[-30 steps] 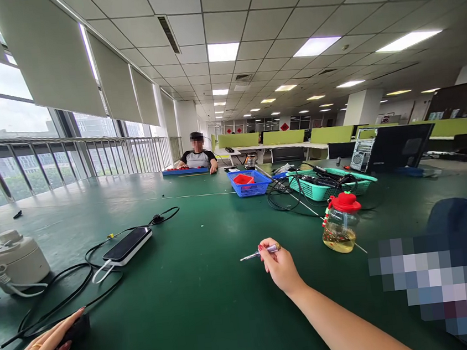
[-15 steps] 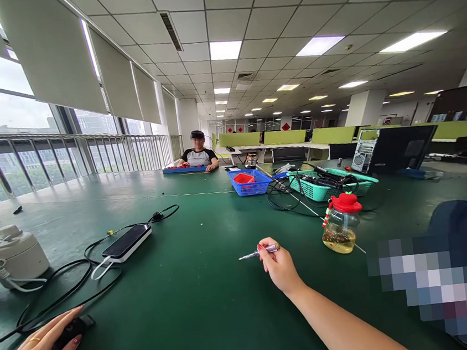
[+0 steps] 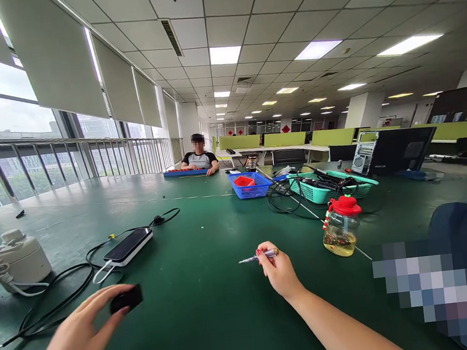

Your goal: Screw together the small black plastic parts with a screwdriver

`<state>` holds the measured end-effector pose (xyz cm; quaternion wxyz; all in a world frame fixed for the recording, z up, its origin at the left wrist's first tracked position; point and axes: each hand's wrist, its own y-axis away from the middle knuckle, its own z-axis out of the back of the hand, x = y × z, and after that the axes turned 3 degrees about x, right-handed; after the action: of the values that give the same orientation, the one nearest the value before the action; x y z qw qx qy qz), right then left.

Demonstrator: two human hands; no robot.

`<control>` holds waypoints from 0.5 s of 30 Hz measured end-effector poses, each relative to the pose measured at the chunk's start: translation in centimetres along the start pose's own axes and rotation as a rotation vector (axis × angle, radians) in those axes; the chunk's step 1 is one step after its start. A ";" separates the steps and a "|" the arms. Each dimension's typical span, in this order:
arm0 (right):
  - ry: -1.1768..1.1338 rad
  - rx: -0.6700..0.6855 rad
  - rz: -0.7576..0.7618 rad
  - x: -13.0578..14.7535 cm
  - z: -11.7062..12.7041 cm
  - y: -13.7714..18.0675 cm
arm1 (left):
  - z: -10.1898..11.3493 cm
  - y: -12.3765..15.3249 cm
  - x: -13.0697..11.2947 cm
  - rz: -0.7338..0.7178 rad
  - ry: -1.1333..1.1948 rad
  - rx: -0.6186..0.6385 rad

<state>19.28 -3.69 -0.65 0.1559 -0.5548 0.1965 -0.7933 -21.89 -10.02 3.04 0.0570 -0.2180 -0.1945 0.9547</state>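
Note:
My right hand (image 3: 280, 273) is closed around a small silver screwdriver (image 3: 253, 258), its tip pointing left just above the green table (image 3: 214, 310). My left hand (image 3: 85, 330) is raised off the table at the lower left, with its fingers pinched on a small black object (image 3: 125, 299). A phone on a white power bank (image 3: 127, 247) lies beyond the left hand, with black cables (image 3: 55, 305) running from it.
A white rounded appliance (image 3: 15, 263) sits at the far left. A glass jar with a red lid (image 3: 341, 226) stands right of the screwdriver. Blue basket (image 3: 250, 184) and teal basket (image 3: 330, 186) with cables lie farther back. A person sits at the table's far end.
My left hand has lifted the small black object off the table and carried it up and to the right. The right hand has barely moved.

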 end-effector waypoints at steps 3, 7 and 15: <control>0.024 0.014 0.024 0.1 0.0 0.0 | -1.8 -2.8 -8.3 -0.128 0.145 0.153; 0.076 0.005 0.056 0.3 0.3 0.0 | -6.4 -6.2 -15.5 -0.275 0.186 0.369; 0.182 -0.085 0.194 1.2 0.4 0.0 | -13.6 -8.6 -17.2 -0.364 0.186 0.425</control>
<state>19.26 -4.28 0.43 0.1896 -0.4650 0.2962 -0.8125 -0.31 -0.78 1.94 0.2893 -0.2493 -0.0198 0.9240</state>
